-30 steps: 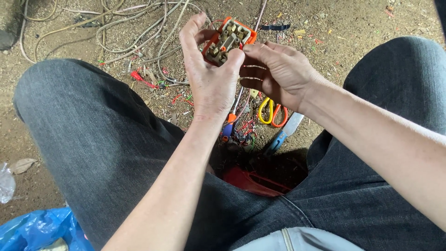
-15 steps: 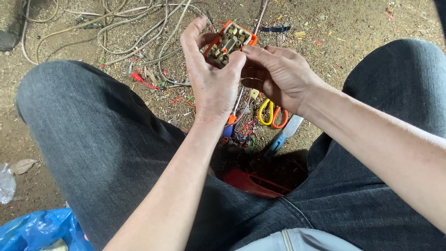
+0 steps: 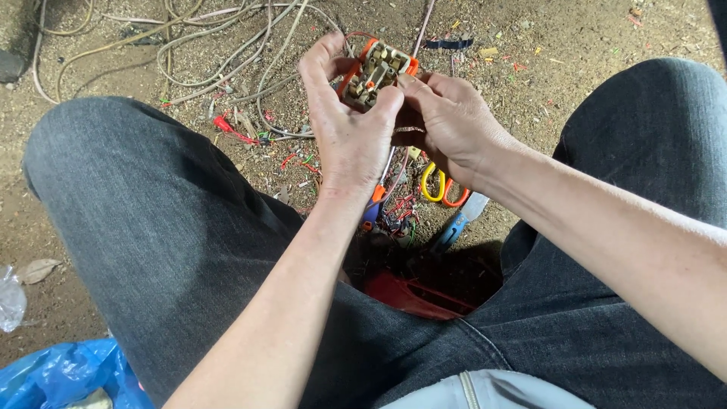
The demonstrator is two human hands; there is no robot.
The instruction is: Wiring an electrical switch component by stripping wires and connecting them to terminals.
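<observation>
Blue bag: a crumpled blue plastic bag (image 3: 64,375) lies at the lower left corner, beside the person's knee on the dirt floor (image 3: 606,38).
Legs: dark jeans (image 3: 151,227) frame the work area, one thigh on each side.
Between the knees: a red object (image 3: 409,295) sits in shadow; just beyond it lie a blue-handled tool (image 3: 454,227) and yellow-handled scissors (image 3: 438,185), among snippets of coloured wire.
Left hand: the left hand (image 3: 350,132) wraps the electrical part (image 3: 376,72) from the left, fingers curled behind it, thumb pressed on its near face.
Right hand: the right hand (image 3: 450,121) meets it from the right, thumb and forefinger pinching at the part's lower edge; what they pinch cannot be made out.
The part: an orange-rimmed block with cream and brass fittings, held up clear of the ground.
Progress: by the look of it, mid-job, as the open part is being worked on and cut scraps litter the floor.
Far ground: pale cables (image 3: 227,45) loop across the dirt.
</observation>
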